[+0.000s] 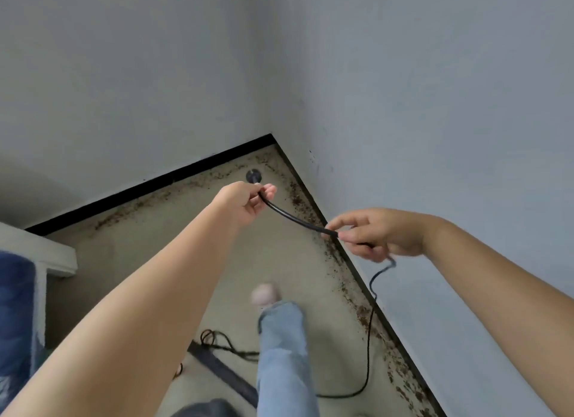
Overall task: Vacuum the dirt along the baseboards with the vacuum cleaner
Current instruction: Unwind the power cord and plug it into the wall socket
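step: setup, nothing vacuumed yet | power cord (298,220) gets pinched by left hand (248,204) near the plug (253,176) and right hand (377,233) | dirt (351,280) sits along baseboard (139,190) into the floor corner | next: plug probably needs an outlet, none spotted

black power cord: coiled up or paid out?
Paid out. The thin black power cord spans between left hand and right hand, then trails loose down onto the beige floor.

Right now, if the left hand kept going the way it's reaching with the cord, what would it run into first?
Probably the floor in the dirty corner, just short of the black baseboard. The left hand holds the cord by its plug end, pointing toward that corner. Depth is unclear from this single view.
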The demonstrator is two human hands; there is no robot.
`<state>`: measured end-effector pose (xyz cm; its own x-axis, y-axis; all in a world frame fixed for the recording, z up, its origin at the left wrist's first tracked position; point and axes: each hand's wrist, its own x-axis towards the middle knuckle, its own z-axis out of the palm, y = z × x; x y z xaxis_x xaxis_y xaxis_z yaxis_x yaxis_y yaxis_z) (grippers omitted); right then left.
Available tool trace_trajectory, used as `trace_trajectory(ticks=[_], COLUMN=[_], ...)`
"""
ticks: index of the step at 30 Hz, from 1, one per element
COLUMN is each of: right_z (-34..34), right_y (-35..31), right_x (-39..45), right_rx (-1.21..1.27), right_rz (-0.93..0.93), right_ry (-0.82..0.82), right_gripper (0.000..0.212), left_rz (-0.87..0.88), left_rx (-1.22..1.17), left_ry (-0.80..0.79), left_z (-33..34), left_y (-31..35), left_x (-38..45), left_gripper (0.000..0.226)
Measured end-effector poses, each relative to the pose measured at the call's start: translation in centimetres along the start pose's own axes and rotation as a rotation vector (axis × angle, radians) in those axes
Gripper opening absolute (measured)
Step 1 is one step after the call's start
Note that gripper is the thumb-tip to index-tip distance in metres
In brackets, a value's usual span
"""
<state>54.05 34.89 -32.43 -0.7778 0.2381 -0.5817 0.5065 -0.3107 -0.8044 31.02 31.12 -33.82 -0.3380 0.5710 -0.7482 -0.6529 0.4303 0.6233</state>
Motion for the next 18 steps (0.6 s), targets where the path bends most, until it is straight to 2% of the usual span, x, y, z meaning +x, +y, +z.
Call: trace_trajectory(ticks=[2, 3, 6, 7, 10, 13, 18], right_z=[-1.2, -2.1, -5.1, -6.1, -8.0, -9.5, -11.9], right_y=[-1.5, -2.5, -5.8, -6.9, -10.2, -13.2, -16.8], right_x=[2.8, 4.4, 10.0, 12.1, 18.3, 24.1, 30.5], right_rx=[0.154, 0.219, 0.374, 0.381, 0.331, 0.314, 0.272], right_rz=[-0.041, -0.055, -0.034, -0.002, 0.091, 0.093, 0.09], right_ry=[0.049, 0.065, 0.054, 0.065, 0.09, 0.062, 0.081], right_gripper=[0.021, 0.025, 0.056, 0.056, 0.016, 0.013, 0.014], left_rz=[0.006, 0.005, -0.009, -0.014, -0.003, -0.048, -0.125], left_rx=[-0.058, -0.113, -0.173, -0.143, -0.037, 0.087, 0.235], left_ry=[-0.006, -0.016, 0.006, 0.031, 0.105, 0.056, -0.035], left_z=[0.0, 0.0, -0.4, -0.7, -2.2, -2.4, -0.3], left_y=[4.3, 6.7, 13.7, 15.9, 21.2, 25.1, 28.5], left_x=[3.0, 4.6, 10.0, 11.9, 17.0, 20.6, 25.6], left_gripper=[0.018, 0.018, 0.016, 0.016, 0.015, 0.022, 0.02])
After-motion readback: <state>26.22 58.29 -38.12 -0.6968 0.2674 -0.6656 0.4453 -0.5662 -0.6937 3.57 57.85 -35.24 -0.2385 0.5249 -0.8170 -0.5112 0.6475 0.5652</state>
